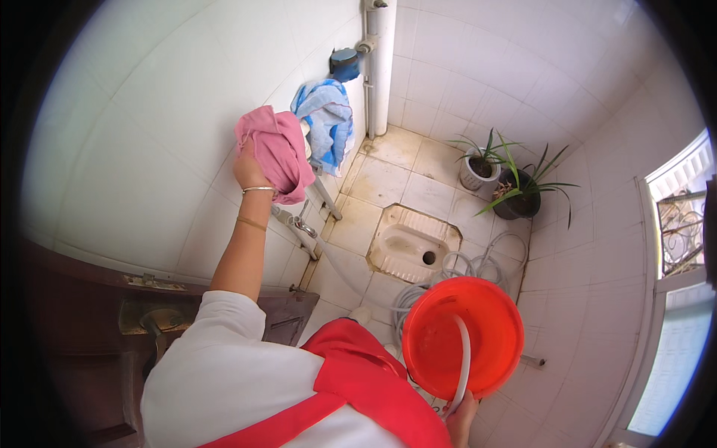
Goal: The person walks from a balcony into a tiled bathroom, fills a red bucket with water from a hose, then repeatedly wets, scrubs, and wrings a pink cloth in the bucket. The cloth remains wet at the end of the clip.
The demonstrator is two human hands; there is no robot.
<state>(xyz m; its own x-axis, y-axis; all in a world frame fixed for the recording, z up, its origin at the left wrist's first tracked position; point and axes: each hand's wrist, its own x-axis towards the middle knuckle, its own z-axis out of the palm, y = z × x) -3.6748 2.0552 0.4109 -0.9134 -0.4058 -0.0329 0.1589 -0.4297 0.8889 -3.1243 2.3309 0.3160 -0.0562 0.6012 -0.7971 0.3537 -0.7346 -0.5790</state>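
Observation:
My left hand is raised by the left wall and grips a pink cloth, which covers most of the fingers. Close beyond it, a blue and white towel hangs along the same wall. At the lower right, my right hand holds the near rim of a red plastic bucket together with a pale hose. The hose's free end points into the bucket. A second stretch of hose leads from a metal tap toward the coils on the floor.
A squat toilet is set in the tiled floor. Coiled hose lies beside the bucket. Two potted plants, one in a white pot and one in a black pot, stand in the far right corner. A dark door is at left, a window at right.

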